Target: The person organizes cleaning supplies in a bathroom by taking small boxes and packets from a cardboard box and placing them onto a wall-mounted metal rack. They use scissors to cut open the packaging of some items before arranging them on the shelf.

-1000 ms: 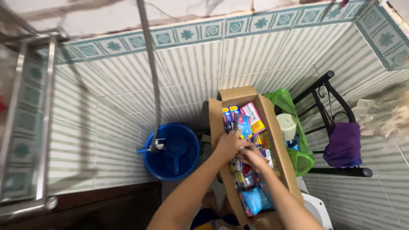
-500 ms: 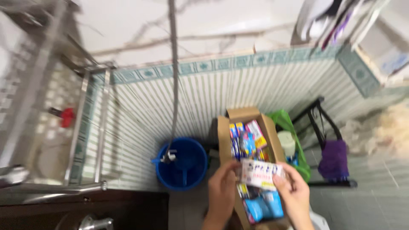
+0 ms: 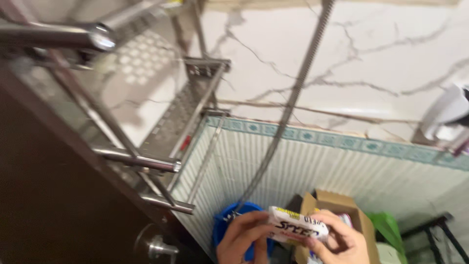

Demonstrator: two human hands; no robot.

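Above the open brown cardboard box (image 3: pixel 337 205), both hands (image 3: pixel 293 239) grip a small white printed packet (image 3: pixel 298 229); a firm two-sided pinch looks wise.

A steel rack (image 3: pixel 185 112) juts from the left wall and a shower hose (image 3: pixel 288 102) hangs down mid-frame to the blue bucket (image 3: pixel 229 225), leaving open room along the tiled wall (image 3: pixel 342 171) between hose and cardboard box (image 3: pixel 337 205).

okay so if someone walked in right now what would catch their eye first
Low in the middle, the left hand and right hand hold a small white packet between them, above an open cardboard box and a blue bucket. A metal shower hose slants across the marbled wall, with a steel rack on the left.
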